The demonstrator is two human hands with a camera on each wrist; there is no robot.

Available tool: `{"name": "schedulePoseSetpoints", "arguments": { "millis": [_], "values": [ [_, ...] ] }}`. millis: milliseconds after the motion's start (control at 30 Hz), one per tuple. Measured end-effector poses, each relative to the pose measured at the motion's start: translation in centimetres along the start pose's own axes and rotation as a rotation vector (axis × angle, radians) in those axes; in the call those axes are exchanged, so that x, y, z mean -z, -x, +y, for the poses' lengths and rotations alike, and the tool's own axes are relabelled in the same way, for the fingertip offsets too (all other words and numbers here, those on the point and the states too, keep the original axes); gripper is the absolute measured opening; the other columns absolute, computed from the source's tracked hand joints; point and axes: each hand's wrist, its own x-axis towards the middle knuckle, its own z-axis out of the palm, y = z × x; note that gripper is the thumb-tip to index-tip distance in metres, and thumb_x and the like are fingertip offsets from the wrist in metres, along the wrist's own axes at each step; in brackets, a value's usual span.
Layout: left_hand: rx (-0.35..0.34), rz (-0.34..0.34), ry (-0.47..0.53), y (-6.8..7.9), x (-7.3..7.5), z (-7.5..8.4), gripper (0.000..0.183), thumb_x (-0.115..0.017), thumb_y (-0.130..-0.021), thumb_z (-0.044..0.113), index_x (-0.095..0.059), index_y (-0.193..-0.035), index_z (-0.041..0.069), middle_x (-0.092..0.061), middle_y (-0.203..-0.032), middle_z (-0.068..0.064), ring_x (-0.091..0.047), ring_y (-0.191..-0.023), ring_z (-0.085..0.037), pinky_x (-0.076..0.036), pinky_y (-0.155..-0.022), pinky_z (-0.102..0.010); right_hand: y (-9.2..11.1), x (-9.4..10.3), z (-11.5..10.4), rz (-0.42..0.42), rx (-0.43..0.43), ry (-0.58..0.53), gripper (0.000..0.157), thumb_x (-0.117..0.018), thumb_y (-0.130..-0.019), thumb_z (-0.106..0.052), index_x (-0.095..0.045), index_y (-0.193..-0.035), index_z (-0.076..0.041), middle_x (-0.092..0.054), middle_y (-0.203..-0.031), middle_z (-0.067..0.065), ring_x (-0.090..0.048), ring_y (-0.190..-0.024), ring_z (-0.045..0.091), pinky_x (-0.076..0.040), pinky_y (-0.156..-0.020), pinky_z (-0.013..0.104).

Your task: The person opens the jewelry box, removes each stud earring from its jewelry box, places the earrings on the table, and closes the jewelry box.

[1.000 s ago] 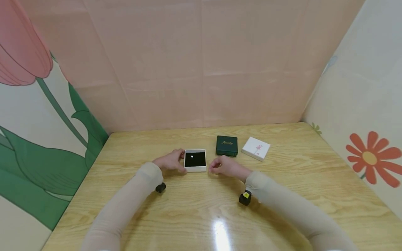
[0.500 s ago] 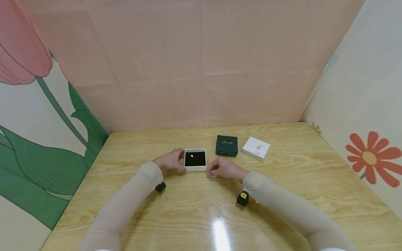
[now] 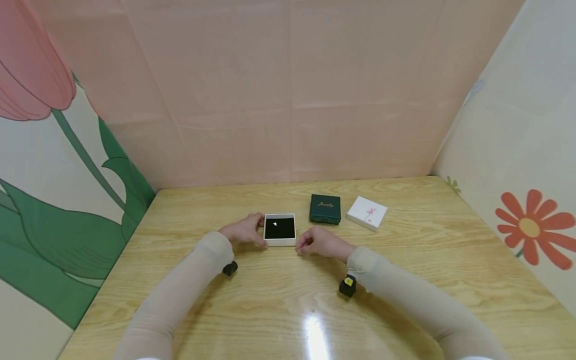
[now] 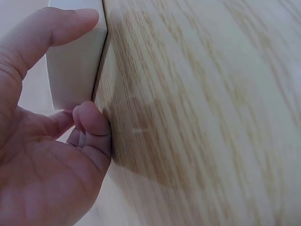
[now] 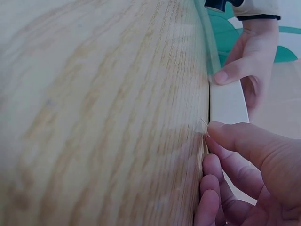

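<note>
An open white box (image 3: 280, 242) with a black lining (image 3: 281, 231) lies at mid-table. On the lining sits a small silvery star-shaped ornament (image 3: 275, 224). My left hand (image 3: 245, 230) holds the box's left end, its thumb (image 4: 77, 23) against the near wall and the other fingers about the left side. By the near right corner, my right hand (image 3: 321, 242) pinches a tiny thin shiny piece (image 5: 204, 122) between thumb and index finger, low over the wood. Its kind is too small to tell. The other right fingers are curled.
Behind my right hand lies a dark green box (image 3: 325, 207) with gold lettering. To its right is a white box lid (image 3: 366, 212) with a pink flower print. The wooden table (image 3: 270, 310) meets a pink back wall (image 3: 288, 100).
My right hand has shifted slightly left and nearer to me, down to the box's near right corner, then hardly moves. The left hand and the boxes have stayed in place.
</note>
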Motion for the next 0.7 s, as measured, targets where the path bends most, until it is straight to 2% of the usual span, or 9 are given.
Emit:
{"name": "schedulePoseSetpoints", "arguments": {
  "millis": [400, 700],
  "values": [
    [-0.011, 0.01, 0.007, 0.01, -0.03, -0.09, 0.071, -0.083, -0.067, 0.007, -0.043, -0.126, -0.001, -0.042, -0.118, -0.012, -0.037, -0.112, -0.024, -0.032, -0.103, -0.04, -0.13, -0.13, 0.14, -0.001, -0.005, -0.015, 0.004, -0.072, -0.085, -0.006, -0.073, -0.089, -0.006, -0.069, -0.081, -0.001, -0.051, -0.072, 0.008, -0.043, -0.064, 0.021],
    [0.009, 0.004, 0.033, -0.02, -0.05, -0.26, 0.074, -0.083, -0.067, 0.007, -0.042, -0.128, -0.001, -0.042, -0.12, -0.012, -0.037, -0.113, -0.024, -0.032, -0.104, -0.041, -0.12, 0.11, 0.3, -0.015, 0.015, -0.023, 0.006, -0.073, -0.085, -0.007, -0.074, -0.09, -0.006, -0.069, -0.082, -0.002, -0.051, -0.072, 0.008, -0.043, -0.066, 0.022]
  ]
}}
